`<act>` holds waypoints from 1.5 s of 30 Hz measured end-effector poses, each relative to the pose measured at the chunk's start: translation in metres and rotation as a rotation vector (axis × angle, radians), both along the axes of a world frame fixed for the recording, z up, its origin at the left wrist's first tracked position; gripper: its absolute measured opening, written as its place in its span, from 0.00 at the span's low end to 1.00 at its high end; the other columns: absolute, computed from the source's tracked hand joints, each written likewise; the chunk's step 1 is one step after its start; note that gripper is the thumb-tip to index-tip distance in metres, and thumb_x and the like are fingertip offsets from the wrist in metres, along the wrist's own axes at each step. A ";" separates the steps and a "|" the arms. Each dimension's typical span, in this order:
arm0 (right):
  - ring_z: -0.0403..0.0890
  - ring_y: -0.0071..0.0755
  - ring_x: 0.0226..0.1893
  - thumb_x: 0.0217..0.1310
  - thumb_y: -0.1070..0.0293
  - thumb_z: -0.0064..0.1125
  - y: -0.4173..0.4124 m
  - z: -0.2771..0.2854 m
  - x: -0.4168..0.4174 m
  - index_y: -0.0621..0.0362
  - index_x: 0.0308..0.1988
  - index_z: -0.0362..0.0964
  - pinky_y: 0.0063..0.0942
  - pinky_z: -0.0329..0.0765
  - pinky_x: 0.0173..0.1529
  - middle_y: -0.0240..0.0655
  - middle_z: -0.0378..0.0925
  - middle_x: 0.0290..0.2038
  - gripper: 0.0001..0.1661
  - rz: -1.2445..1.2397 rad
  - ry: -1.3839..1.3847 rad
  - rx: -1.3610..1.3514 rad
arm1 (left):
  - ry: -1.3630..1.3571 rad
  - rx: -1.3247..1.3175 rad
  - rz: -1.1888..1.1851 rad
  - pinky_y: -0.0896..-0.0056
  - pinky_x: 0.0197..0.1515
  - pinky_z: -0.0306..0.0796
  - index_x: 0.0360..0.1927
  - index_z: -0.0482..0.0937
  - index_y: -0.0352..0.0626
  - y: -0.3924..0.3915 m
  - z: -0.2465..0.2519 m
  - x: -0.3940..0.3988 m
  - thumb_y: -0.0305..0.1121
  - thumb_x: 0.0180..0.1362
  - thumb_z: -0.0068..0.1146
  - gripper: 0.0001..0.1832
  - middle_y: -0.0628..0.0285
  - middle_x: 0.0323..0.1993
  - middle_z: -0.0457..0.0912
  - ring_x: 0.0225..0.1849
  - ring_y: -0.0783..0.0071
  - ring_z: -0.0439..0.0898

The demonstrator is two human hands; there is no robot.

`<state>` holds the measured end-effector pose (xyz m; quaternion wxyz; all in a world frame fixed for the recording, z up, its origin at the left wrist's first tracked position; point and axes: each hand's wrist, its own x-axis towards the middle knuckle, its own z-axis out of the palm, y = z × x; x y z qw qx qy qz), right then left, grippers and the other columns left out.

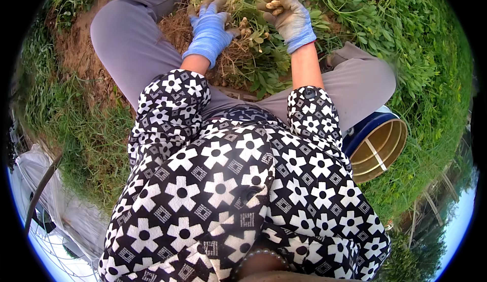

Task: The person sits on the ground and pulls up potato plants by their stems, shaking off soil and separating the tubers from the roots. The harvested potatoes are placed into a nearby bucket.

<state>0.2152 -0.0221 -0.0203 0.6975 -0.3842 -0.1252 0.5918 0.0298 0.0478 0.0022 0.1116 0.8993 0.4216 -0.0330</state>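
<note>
My left hand (pixel 211 28) wears a blue knit glove with soiled, brownish fingertips. Its back faces up and its fingers are spread over uprooted peanut plants (pixel 262 59); the palm is hidden, so a grip on stems cannot be made out. Close to its thumb, pale peanut pods (pixel 244 27) hang among stems and thin roots (pixel 230 59). To the right, my right hand (pixel 291 17), in a matching glove with a dirt-stained palm, is turned up with curled fingers. A few peanut pods (pixel 275 7) lie in those fingers, above the leaves.
A metal bucket (pixel 355 139), dark blue outside and gold inside, tilts beside my right thigh (pixel 357 86). Bare reddish soil (pixel 81 49) lies beyond my left leg (pixel 125 30). Leafy green plants (pixel 395 27) spread at right. Whitish sheeting (pixel 64 194) shows behind at left.
</note>
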 end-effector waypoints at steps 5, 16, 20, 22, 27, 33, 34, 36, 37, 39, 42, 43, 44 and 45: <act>0.77 0.25 0.21 0.58 0.65 0.54 -0.002 -0.008 -0.012 0.59 0.38 0.74 0.23 0.72 0.20 0.33 0.75 0.28 0.11 0.130 -0.350 -0.401 | 0.042 -0.018 0.008 0.44 0.68 0.31 0.36 0.82 0.50 -0.002 0.006 0.002 0.52 0.39 0.68 0.23 0.65 0.63 0.62 0.69 0.64 0.48; 0.79 0.29 0.32 0.55 0.61 0.57 0.010 -0.036 -0.025 0.52 0.45 0.76 0.28 0.75 0.39 0.38 0.80 0.31 0.17 0.686 -1.035 -0.453 | 0.046 -0.037 -0.007 0.47 0.69 0.30 0.36 0.82 0.51 -0.006 -0.004 0.003 0.45 0.42 0.68 0.17 0.62 0.62 0.64 0.69 0.63 0.49; 0.79 0.35 0.32 0.54 0.60 0.59 0.010 -0.048 -0.013 0.52 0.45 0.76 0.29 0.75 0.40 0.40 0.80 0.32 0.18 0.659 -1.147 -0.462 | 0.029 -0.022 -0.016 0.36 0.67 0.29 0.40 0.81 0.48 -0.004 -0.010 0.005 0.47 0.50 0.61 0.18 0.62 0.62 0.64 0.68 0.60 0.52; 0.78 0.32 0.29 0.56 0.59 0.57 0.014 -0.020 -0.012 0.52 0.43 0.76 0.28 0.74 0.36 0.38 0.79 0.30 0.16 0.655 -1.313 -0.479 | -0.019 0.017 -0.006 0.35 0.66 0.30 0.42 0.81 0.48 -0.006 -0.007 0.007 0.50 0.51 0.58 0.20 0.62 0.61 0.65 0.67 0.60 0.53; 0.76 0.31 0.25 0.59 0.58 0.53 0.015 0.014 -0.016 0.53 0.41 0.75 0.30 0.74 0.33 0.38 0.77 0.27 0.14 0.525 -1.413 -0.375 | -0.145 0.041 0.039 0.34 0.65 0.29 0.41 0.81 0.56 -0.004 -0.020 0.017 0.49 0.50 0.59 0.17 0.63 0.58 0.68 0.66 0.63 0.55; 0.77 0.29 0.26 0.57 0.62 0.56 0.015 0.021 -0.040 0.55 0.38 0.75 0.28 0.75 0.33 0.38 0.77 0.27 0.11 0.340 -1.016 -0.470 | -0.158 0.013 0.047 0.36 0.66 0.29 0.43 0.80 0.59 -0.004 -0.019 0.019 0.44 0.48 0.61 0.17 0.66 0.57 0.70 0.65 0.67 0.58; 0.76 0.27 0.24 0.57 0.64 0.56 0.015 0.036 -0.042 0.57 0.38 0.75 0.26 0.74 0.31 0.37 0.78 0.27 0.11 0.433 -1.050 -0.482 | -0.138 0.000 0.056 0.37 0.66 0.28 0.44 0.80 0.59 -0.003 -0.019 0.019 0.43 0.48 0.62 0.18 0.66 0.57 0.70 0.65 0.68 0.58; 0.75 0.25 0.23 0.57 0.64 0.56 0.017 0.003 -0.038 0.57 0.39 0.75 0.25 0.74 0.29 0.37 0.77 0.26 0.11 0.326 -1.270 -0.273 | -0.124 -0.002 0.066 0.40 0.67 0.27 0.48 0.77 0.58 -0.002 -0.022 0.022 0.41 0.47 0.62 0.21 0.66 0.57 0.71 0.65 0.68 0.59; 0.74 0.24 0.22 0.58 0.65 0.56 0.019 -0.006 -0.038 0.57 0.39 0.75 0.24 0.74 0.29 0.37 0.77 0.26 0.11 0.272 -1.373 -0.163 | -0.115 -0.003 0.073 0.41 0.67 0.26 0.51 0.76 0.57 -0.002 -0.022 0.024 0.40 0.47 0.62 0.23 0.66 0.56 0.71 0.65 0.68 0.59; 0.73 0.23 0.20 0.59 0.64 0.55 0.019 -0.013 -0.039 0.58 0.41 0.74 0.23 0.73 0.27 0.37 0.78 0.27 0.12 0.282 -1.237 -0.253 | -0.190 -0.004 0.052 0.47 0.68 0.30 0.53 0.73 0.53 -0.005 -0.018 0.021 0.35 0.49 0.60 0.25 0.66 0.57 0.70 0.63 0.69 0.61; 0.74 0.23 0.20 0.61 0.63 0.52 0.018 0.017 -0.050 0.59 0.46 0.72 0.23 0.72 0.23 0.34 0.78 0.28 0.16 0.332 -0.855 -0.438 | -0.360 -0.099 0.089 0.39 0.67 0.32 0.46 0.78 0.53 0.005 -0.063 0.015 0.35 0.49 0.60 0.18 0.70 0.57 0.69 0.64 0.69 0.60; 0.74 0.22 0.20 0.62 0.62 0.52 0.017 0.013 -0.046 0.59 0.47 0.71 0.22 0.71 0.22 0.33 0.77 0.28 0.16 0.320 -0.806 -0.444 | -0.438 -0.149 0.080 0.37 0.66 0.32 0.43 0.79 0.54 0.012 -0.081 0.017 0.35 0.48 0.61 0.15 0.71 0.57 0.70 0.64 0.69 0.60; 0.73 0.22 0.19 0.62 0.62 0.51 0.016 0.005 -0.042 0.59 0.48 0.71 0.22 0.70 0.21 0.32 0.76 0.27 0.17 0.310 -0.756 -0.446 | -0.515 -0.199 0.071 0.34 0.66 0.32 0.40 0.81 0.55 0.018 -0.098 0.017 0.35 0.48 0.61 0.13 0.73 0.57 0.70 0.65 0.69 0.59; 0.73 0.22 0.18 0.62 0.62 0.51 0.016 0.006 -0.042 0.59 0.49 0.70 0.22 0.70 0.20 0.31 0.76 0.26 0.18 0.308 -0.707 -0.448 | -0.601 -0.248 0.050 0.34 0.66 0.31 0.39 0.82 0.55 0.021 -0.099 0.016 0.36 0.48 0.61 0.12 0.73 0.57 0.70 0.65 0.69 0.59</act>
